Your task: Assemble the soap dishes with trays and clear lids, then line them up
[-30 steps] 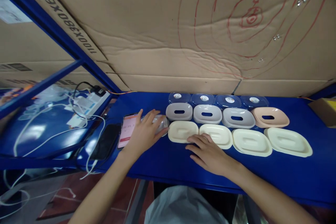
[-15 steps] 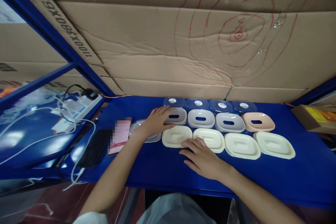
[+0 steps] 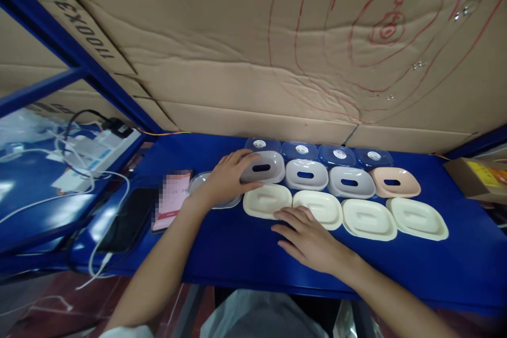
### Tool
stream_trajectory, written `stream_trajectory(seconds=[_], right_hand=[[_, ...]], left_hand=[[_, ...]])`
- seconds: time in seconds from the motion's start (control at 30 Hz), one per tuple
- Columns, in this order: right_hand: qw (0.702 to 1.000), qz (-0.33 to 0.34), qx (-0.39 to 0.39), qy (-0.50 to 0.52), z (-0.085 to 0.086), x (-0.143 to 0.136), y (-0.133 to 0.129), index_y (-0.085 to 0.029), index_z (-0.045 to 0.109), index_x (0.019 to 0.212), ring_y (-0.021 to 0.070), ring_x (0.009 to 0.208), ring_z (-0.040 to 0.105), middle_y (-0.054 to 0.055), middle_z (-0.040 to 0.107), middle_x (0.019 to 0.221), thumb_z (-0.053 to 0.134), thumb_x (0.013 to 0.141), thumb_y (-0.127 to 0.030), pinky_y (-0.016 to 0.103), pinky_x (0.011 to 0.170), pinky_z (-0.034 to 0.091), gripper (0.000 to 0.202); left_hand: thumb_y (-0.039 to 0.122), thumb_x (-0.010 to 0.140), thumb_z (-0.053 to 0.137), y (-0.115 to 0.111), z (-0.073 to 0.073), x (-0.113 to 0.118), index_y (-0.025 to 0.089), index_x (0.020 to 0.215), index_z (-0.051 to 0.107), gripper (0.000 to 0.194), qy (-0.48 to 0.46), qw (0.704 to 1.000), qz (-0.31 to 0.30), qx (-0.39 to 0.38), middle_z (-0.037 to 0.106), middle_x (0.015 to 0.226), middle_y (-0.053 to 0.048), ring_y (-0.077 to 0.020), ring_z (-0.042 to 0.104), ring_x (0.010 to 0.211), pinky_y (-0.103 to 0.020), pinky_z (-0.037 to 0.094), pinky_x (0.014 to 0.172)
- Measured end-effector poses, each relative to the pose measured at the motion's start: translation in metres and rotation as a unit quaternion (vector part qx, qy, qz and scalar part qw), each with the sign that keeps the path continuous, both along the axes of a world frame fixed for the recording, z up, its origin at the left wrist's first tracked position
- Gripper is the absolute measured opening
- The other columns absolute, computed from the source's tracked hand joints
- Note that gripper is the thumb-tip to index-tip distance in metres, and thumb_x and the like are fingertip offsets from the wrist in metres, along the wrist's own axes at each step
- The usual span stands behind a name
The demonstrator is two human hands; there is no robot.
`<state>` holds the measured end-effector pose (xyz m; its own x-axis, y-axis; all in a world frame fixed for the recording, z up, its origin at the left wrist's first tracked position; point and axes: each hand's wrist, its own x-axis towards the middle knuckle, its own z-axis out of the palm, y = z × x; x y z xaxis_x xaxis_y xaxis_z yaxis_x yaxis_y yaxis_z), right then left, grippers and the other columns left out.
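Note:
A row of pale grey plastic dishes with oval slots runs behind a row of cream dishes. My left hand (image 3: 232, 175) spans the leftmost grey dish (image 3: 273, 173), thumb at its front edge and fingers along its back left side. My right hand (image 3: 304, 235) is open, palm down, with fingers spread over the front edges of the leftmost cream dish (image 3: 266, 202) and the cream dish beside it (image 3: 327, 210). It holds nothing. Partly hidden behind my left wrist lies a clear lid (image 3: 227, 202). A peach slotted dish (image 3: 407, 182) ends the grey row.
Clear lids with round stickers (image 3: 303, 152) line the back, against a cardboard wall (image 3: 222, 90). To the left lie a lit phone (image 3: 174, 198), a dark phone (image 3: 129, 222) and a power strip (image 3: 99, 161) with cables. A cardboard box (image 3: 467, 177) stands at right.
My left hand has drawn slightly left, its fingers now around the leftmost grey dish's side instead of over it. My right hand has stayed nearly still. The camera view has shifted slightly.

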<state>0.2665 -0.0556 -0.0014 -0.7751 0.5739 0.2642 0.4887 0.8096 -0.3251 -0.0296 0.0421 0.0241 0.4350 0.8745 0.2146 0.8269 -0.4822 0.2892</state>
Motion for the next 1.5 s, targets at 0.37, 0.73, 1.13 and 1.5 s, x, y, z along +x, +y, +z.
stream_trajectory(seconds=[0.37,0.73,1.13,1.5], right_hand=[[0.981,-0.161,0.034,0.1,0.002,0.007,0.015,-0.023,0.073,0.107,0.0231,0.103,0.073,0.006,0.081,0.106,0.054,0.109,-0.022,0.042,0.092,0.049,0.019],[0.978,-0.2,-0.002,0.052,-0.001,0.01,0.018,-0.023,0.069,0.104,0.0247,0.1,0.073,0.006,0.079,0.104,0.052,0.11,-0.024,0.041,0.087,0.046,0.019],[0.98,-0.196,-0.019,0.032,-0.001,0.011,0.017,-0.022,0.068,0.11,0.0264,0.105,0.073,0.006,0.08,0.11,0.055,0.108,-0.023,0.042,0.09,0.046,0.014],[0.985,-0.165,-0.002,0.041,-0.002,0.01,0.016,-0.021,0.067,0.114,0.0267,0.109,0.072,0.006,0.079,0.112,0.059,0.108,-0.023,0.042,0.092,0.047,0.01]], left_hand=[[0.049,0.09,0.082,-0.029,0.011,0.015,0.03,0.149,0.057,0.067,0.022,0.992,-0.094,-0.077,0.054,0.155,-0.011,-0.0348,0.055,0.143,-0.05,0.045,0.121],[0.052,0.088,0.084,-0.036,0.017,0.016,0.031,0.151,0.056,0.072,0.044,0.991,-0.096,-0.078,0.06,0.145,-0.009,-0.0357,0.061,0.133,-0.053,0.044,0.121],[0.058,0.084,0.087,-0.035,0.005,0.014,0.03,0.158,0.048,0.088,0.057,0.986,-0.102,-0.117,0.06,0.146,-0.01,-0.0363,0.057,0.139,-0.056,0.034,0.127],[0.055,0.081,0.089,-0.043,0.013,0.021,0.024,0.158,0.045,0.093,0.113,0.978,-0.089,-0.154,0.056,0.152,-0.015,-0.0387,0.052,0.146,-0.059,0.025,0.131]])
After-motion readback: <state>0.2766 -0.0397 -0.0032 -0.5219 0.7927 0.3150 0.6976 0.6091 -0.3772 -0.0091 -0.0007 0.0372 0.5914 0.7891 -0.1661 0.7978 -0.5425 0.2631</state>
